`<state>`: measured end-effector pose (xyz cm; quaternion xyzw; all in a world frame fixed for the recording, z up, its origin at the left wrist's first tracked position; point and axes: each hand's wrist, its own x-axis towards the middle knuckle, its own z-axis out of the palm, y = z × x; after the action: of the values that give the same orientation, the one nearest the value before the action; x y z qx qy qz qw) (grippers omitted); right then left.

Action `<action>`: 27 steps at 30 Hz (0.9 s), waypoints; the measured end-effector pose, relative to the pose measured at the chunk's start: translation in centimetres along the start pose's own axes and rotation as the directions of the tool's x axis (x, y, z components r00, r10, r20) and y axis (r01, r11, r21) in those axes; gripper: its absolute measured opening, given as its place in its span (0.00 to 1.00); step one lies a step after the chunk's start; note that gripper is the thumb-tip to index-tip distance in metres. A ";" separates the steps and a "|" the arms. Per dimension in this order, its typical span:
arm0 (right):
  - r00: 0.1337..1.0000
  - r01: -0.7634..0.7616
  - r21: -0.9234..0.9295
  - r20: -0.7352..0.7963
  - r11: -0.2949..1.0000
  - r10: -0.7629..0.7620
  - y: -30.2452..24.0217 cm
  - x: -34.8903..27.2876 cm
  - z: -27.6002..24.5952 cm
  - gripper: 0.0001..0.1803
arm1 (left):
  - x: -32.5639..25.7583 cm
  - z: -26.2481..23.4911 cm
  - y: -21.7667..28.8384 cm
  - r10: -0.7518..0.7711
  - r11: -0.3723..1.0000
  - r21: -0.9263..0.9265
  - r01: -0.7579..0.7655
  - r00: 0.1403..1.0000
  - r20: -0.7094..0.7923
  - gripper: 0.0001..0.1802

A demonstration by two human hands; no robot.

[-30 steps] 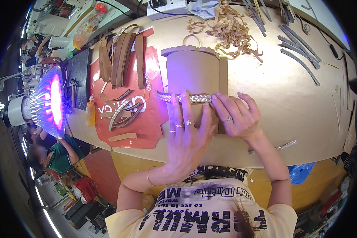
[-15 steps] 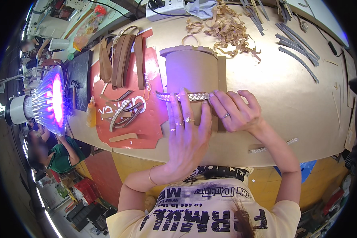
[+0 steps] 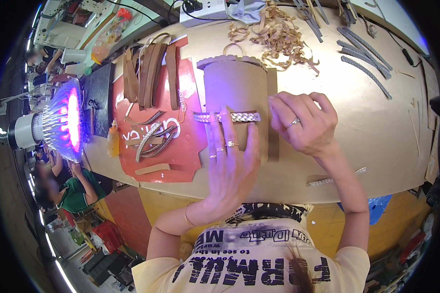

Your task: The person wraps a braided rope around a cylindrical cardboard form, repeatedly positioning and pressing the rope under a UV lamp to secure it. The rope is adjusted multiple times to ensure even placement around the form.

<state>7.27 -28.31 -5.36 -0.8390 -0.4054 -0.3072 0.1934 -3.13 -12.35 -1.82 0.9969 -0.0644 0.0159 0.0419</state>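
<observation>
A silvery braided strip (image 3: 244,117) lies across a brown rounded form (image 3: 235,88), with its left end reaching past the form's side. My left hand (image 3: 230,163) presses the strip down, fingers stretched out flat over it and the form. To the right of the strip's right end, my right hand (image 3: 305,124) is raised with thumb and fingertips pinched together. Whatever is in that pinch, if anything, cannot be made out. A second braided strip (image 3: 322,182) lies on the table by my right forearm.
Left of the form, a red sheet (image 3: 186,166) carries brown strips (image 3: 151,73) and loose braided pieces (image 3: 148,141). A yellow glue bottle (image 3: 113,140) and a glowing lamp (image 3: 66,122) stand farther left. Behind are curled trimmings (image 3: 281,36); grey braided strips (image 3: 364,53) lie back right.
My right hand has come off the strip's right end and moved a little to the right, its fingers curling in. My left hand stays on the strip.
</observation>
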 end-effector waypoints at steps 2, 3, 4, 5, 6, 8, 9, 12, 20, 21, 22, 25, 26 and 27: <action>0.999 -0.037 0.092 0.028 0.995 0.035 0.2 0.0 -0.2 0.14 | 0.0 0.1 0.0 -0.006 1.000 -0.020 0.006 1.000 -0.003 0.25; 0.996 -0.081 0.165 0.043 0.983 0.075 0.1 -0.2 -0.1 0.14 | 0.0 0.1 0.0 -0.012 0.999 -0.041 0.012 1.000 -0.005 0.25; 0.991 -0.115 0.232 0.088 0.966 0.097 -0.1 -0.4 0.0 0.14 | 0.0 0.1 0.0 -0.016 0.998 -0.060 0.016 1.000 -0.008 0.25; 0.990 -0.141 0.270 0.064 0.952 0.129 -0.5 -0.6 0.2 0.13 | -0.1 0.0 0.0 -0.013 0.998 -0.063 0.012 1.000 -0.009 0.25; 0.987 -0.159 0.301 0.068 0.940 0.145 -0.8 -0.9 0.3 0.12 | 0.0 0.0 -0.1 -0.004 0.998 -0.064 0.003 1.000 -0.014 0.25; 0.934 -0.356 0.487 0.156 0.798 0.321 -1.7 -1.5 0.5 0.10 | -0.1 -0.2 -0.2 -0.007 0.996 -0.092 0.007 1.000 -0.001 0.25; 0.854 -0.509 0.605 0.262 0.612 0.451 -2.3 -1.7 0.5 0.09 | -0.1 -0.4 -0.2 -0.018 0.993 -0.118 0.019 1.000 0.013 0.25; 0.589 -0.695 0.719 0.557 0.015 0.586 -3.8 -2.1 0.8 0.07 | 0.0 -0.7 -0.2 -0.041 0.983 -0.178 0.049 0.998 0.048 0.26; 0.417 -0.626 0.655 0.740 -0.423 0.528 -5.1 -1.7 1.8 0.10 | 0.0 -0.7 -0.3 0.000 0.987 -0.161 -0.003 1.000 -0.017 0.27; 0.412 -0.614 0.657 0.739 -0.437 0.533 -5.2 -1.7 1.9 0.10 | 0.0 -0.7 -0.3 0.008 0.988 -0.151 -0.011 1.000 -0.022 0.27; 0.403 -0.604 0.656 0.742 -0.453 0.536 -5.3 -1.7 1.8 0.10 | 0.0 -0.7 -0.3 0.013 0.990 -0.137 -0.016 1.000 -0.021 0.27; 0.393 -0.562 0.649 0.755 -0.513 0.525 -5.3 -1.9 1.5 0.10 | -0.1 -0.6 -0.3 0.035 0.994 -0.103 -0.039 0.999 -0.037 0.29; 0.396 -0.561 0.639 0.766 -0.527 0.507 -5.3 -2.0 1.4 0.10 | -0.1 -0.6 -0.3 0.039 0.993 -0.113 -0.044 0.998 -0.046 0.29; 0.401 -0.563 0.631 0.773 -0.534 0.491 -5.1 -2.1 1.3 0.09 | 0.0 -0.6 -0.3 0.041 0.991 -0.123 -0.048 0.997 -0.058 0.30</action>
<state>2.63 -25.66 -7.33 -0.5014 0.0478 0.2573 0.8247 -3.14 -12.01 -1.29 0.9899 -0.0865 0.0403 0.1052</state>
